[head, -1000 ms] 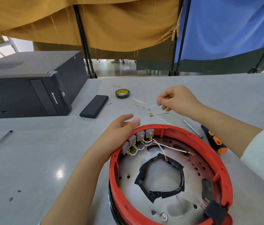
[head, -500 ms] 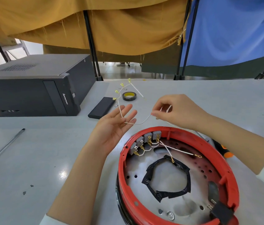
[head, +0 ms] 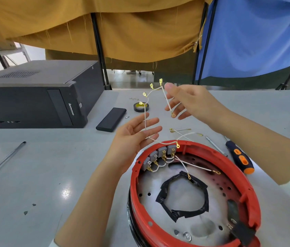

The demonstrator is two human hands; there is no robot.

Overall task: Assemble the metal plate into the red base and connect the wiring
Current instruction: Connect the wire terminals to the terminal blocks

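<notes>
One red base is seen nearest the camera, lying flat on the grey table, and one metal plate is seated inside it. A ring of black tape is stuck around the plate's central opening. Four grey terminal blocks are lined up inside the base's far-left rim, and short white wires with gold terminals are run from them across the plate.

Just beyond the base's far rim, the left hand is held palm up, its fingers straight and slightly spread. One white wire harness is draped across those fingers. Its long axis is held roughly upright: four gold spade terminals are counted at the top and ring terminals hang lower, one just above the base's rim. The right hand is raised farther back, above the base, with the harness pinched near its top between thumb and forefinger while the other fingers are spread.

To the right of the base, one orange-and-black screwdriver is laid. Beyond the base to the left, a roll of tape, a flat black case and a black computer tower are found. A metal rod lies well to the left of the base.
</notes>
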